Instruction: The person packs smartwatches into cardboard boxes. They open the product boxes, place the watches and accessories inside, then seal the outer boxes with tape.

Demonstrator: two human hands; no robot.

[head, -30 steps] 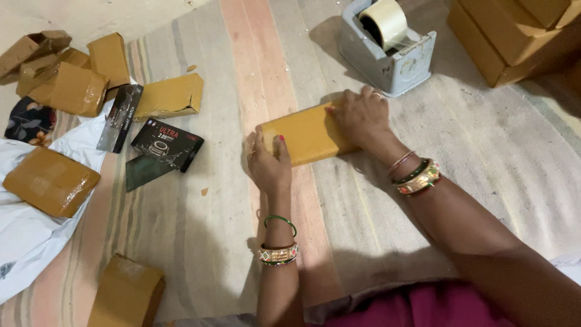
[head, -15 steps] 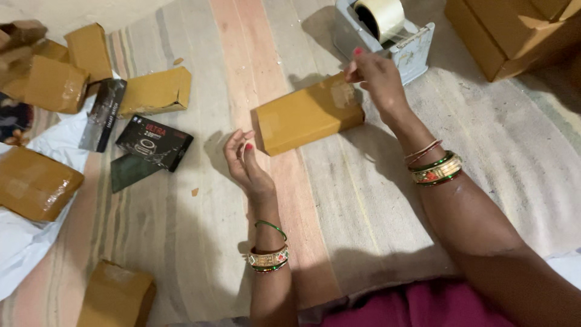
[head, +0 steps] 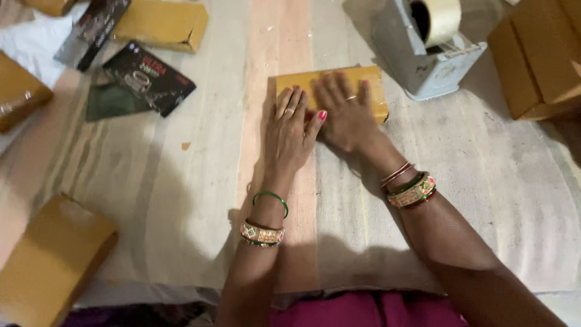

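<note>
Both the left hand (head: 289, 134) and the right hand (head: 346, 114) lay flat with fingers spread, pressing on the brown parcel (head: 331, 91), which sat on the striped mat (head: 181, 181) just beside the tape dispenser (head: 426, 51). Uneven pressure could have skewed or slid the parcel toward the dispenser, I judged; its long axis ran left to right, tilted slightly

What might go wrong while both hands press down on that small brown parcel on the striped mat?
The left hand and right hand cover most of the flat brown paper-wrapped parcel, so heavy pressing might crease it. The grey tape dispenser stands close beside the parcel; an outward movement of the right hand might knock it.
</note>
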